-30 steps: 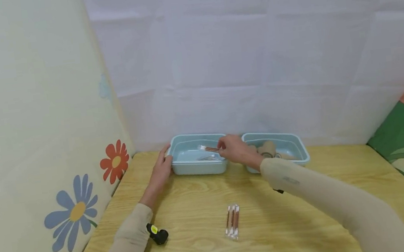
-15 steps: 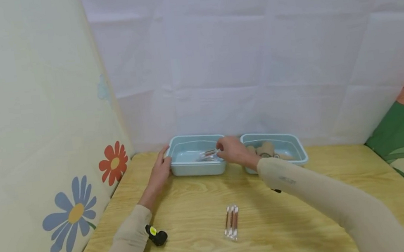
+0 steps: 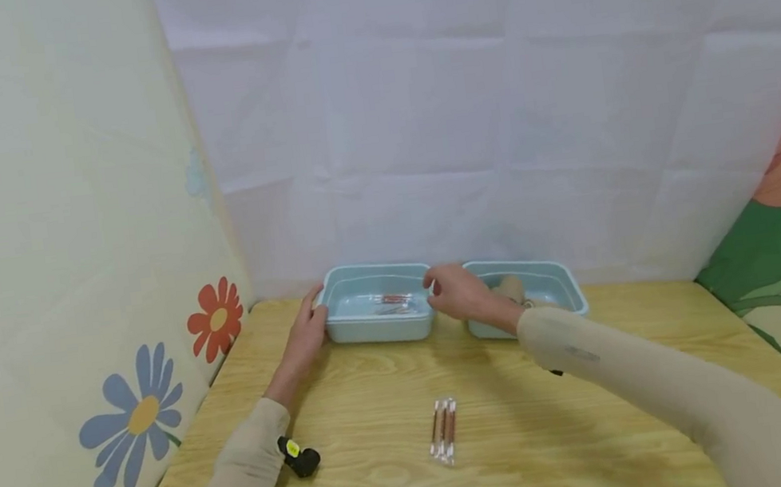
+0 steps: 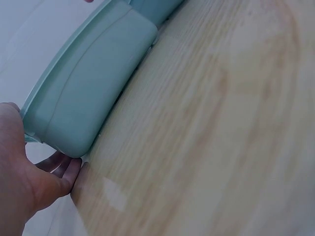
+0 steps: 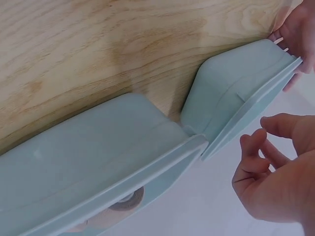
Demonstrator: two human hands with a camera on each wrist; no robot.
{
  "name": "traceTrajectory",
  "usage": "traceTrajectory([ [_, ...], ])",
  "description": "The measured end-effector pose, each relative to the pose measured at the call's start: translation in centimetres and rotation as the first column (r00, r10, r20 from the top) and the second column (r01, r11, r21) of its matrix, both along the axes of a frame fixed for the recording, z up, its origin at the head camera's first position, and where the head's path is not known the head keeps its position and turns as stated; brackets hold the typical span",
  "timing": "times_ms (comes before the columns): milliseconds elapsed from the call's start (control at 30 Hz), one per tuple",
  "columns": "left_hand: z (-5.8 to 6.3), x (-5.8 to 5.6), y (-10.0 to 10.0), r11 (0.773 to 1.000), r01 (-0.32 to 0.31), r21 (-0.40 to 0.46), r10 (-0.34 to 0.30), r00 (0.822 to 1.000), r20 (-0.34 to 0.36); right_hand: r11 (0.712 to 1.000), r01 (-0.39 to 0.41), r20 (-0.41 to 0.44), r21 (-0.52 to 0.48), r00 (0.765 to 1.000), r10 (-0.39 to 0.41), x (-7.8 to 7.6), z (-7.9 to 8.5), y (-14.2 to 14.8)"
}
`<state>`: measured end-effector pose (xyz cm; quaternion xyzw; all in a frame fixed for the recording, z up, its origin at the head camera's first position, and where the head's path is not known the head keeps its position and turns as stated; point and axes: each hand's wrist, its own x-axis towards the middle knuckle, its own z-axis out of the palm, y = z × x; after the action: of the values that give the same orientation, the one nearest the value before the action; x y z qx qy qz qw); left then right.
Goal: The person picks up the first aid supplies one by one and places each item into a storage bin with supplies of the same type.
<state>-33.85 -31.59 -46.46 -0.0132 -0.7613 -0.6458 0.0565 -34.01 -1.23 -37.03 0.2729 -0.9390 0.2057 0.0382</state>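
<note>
In the head view my left hand (image 3: pixel 305 335) holds the left end of a light blue plastic basin (image 3: pixel 380 330). The left wrist view has its fingers against the end of this basin (image 4: pixel 93 81), near the tabletop. A clear packet of brown swabs (image 3: pixel 394 299) lies inside, beside another clear packet (image 3: pixel 394 310). My right hand (image 3: pixel 460 293) hovers at the basin's right end, its fingers loosely bent. Nothing sits between its thumb and index finger (image 5: pixel 253 142) in the right wrist view. Three brown swabs with white tips in clear wrapping (image 3: pixel 443 430) lie on the table.
A second light blue basin (image 3: pixel 555 277) stands close on the right, holding tan rolls (image 3: pixel 510 288) partly behind my right hand. The wooden table (image 3: pixel 359 408) meets a white sheet (image 3: pixel 362 118) at the back and a flower-printed wall (image 3: pixel 66 192) on the left.
My right hand has lowered the packet of brown swabs into the left basin and let go of it, then moved slightly right. The left hand has stayed at the basin's end.
</note>
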Motion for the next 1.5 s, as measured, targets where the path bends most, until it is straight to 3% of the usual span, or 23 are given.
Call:
traceTrajectory([
  [333, 0.1, 0.3, -1.5, 0.998, -0.045, -0.051, 0.045, 0.999, -0.015, 0.996, -0.09, -0.013, 0.009, 0.996, 0.09, 2.5, 0.7, 0.4],
  [500, 0.2, 0.2, -2.1, 0.998, -0.049, -0.036, 0.049, 0.999, -0.004, 0.988, -0.157, -0.023, 0.004, 0.987, 0.157, 4.0, 0.6, 0.7],
  [800, 0.6, -0.1, -2.6, 0.999, -0.044, -0.013, 0.044, 0.999, 0.009, 0.947, -0.315, 0.083, -0.067, 0.944, 0.32, 6.5, -0.5, 1.0],
  [900, 1.4, 0.8, -2.3, 0.999, -0.04, -0.001, 0.04, 0.999, 0.007, 0.932, -0.359, 0.093, -0.049, 0.928, 0.362, 7.2, -1.1, 1.1],
  [1067, 3.5, 2.4, -1.3, 0.999, -0.003, 0.044, 0.002, 1.0, 0.008, 0.88, -0.474, 0.065, 0.008, 0.879, 0.473, 7.6, -2.6, 1.9],
  [1300, 3.8, 2.5, -0.9, 0.998, 0.007, 0.056, -0.007, 1.0, 0.0, 0.76, -0.619, 0.042, 0.196, 0.78, 0.624, 8.2, -4.9, 2.4],
  [1400, 3.7, 2.4, -1.0, 0.998, 0.004, 0.055, -0.004, 1.0, 0.008, 0.726, -0.651, 0.056, 0.223, 0.752, 0.657, 8.4, -5.6, 2.4],
  [1500, 3.1, 1.9, -1.2, 0.997, 0.004, 0.073, -0.005, 1.0, 0.011, 0.71, -0.665, 0.054, 0.232, 0.737, 0.673, 8.6, -6.2, 2.4],
])
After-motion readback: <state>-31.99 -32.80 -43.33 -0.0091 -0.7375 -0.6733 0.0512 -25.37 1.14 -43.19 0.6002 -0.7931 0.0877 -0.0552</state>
